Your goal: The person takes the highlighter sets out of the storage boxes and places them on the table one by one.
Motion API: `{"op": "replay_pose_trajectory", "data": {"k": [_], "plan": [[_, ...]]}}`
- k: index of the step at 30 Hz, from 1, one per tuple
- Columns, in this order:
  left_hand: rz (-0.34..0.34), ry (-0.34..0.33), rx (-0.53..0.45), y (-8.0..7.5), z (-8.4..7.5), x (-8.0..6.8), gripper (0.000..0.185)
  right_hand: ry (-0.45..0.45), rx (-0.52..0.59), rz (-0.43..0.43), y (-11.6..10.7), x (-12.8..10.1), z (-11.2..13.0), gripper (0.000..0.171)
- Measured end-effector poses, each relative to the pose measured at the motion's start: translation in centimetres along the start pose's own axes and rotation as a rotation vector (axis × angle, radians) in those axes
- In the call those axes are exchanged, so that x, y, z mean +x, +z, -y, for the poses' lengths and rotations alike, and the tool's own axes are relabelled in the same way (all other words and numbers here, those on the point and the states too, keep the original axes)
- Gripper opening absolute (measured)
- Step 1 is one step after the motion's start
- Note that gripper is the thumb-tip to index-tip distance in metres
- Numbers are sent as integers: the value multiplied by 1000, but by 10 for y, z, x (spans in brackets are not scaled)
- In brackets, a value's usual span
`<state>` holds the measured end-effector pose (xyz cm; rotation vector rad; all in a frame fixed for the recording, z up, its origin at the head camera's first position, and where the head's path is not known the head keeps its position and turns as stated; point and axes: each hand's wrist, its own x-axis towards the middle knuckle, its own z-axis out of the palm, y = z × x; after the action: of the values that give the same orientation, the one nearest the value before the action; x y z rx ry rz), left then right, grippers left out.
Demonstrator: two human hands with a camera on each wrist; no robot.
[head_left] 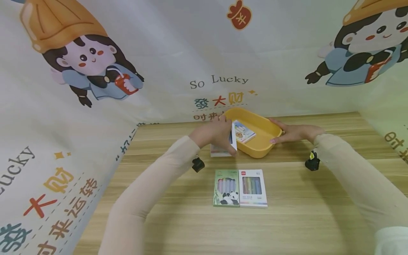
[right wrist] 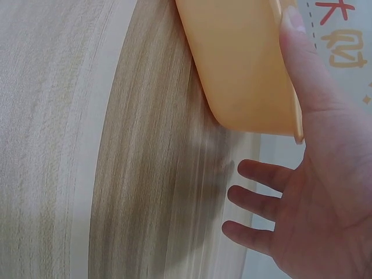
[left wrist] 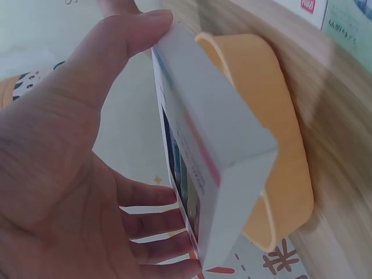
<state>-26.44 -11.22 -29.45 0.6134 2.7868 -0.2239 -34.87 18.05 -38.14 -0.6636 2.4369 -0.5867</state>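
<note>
My left hand point(head_left: 216, 132) holds a white crayon box point(left wrist: 215, 116), thumb on one edge and fingertips on the windowed face. The box is tilted beside the left end of a yellow plastic basket point(head_left: 259, 150). At the basket's right end, my right hand point(head_left: 294, 132) grips the rim, its thumb point(right wrist: 295, 26) over the edge. The other fingers point(right wrist: 256, 202) that show in the right wrist view are apart from the basket. Inside the basket lies another small box point(head_left: 243, 131) with a cartoon picture, partly hidden by the left hand and its box.
Nearer on the wooden table point(head_left: 178, 226), a green panda crayon box point(head_left: 227, 194) and a white crayon box point(head_left: 253, 196) lie side by side. A printed curtain point(head_left: 165, 63) hangs behind the basket and along the sides.
</note>
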Motion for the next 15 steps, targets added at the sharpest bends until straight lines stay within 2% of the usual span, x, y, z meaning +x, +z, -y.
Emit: {"op": "replay_pose_trajectory", "data": {"k": [15], "plan": [[-25, 14, 1, 11, 2, -18, 118, 12, -7, 6, -1, -1, 2, 110]]}}
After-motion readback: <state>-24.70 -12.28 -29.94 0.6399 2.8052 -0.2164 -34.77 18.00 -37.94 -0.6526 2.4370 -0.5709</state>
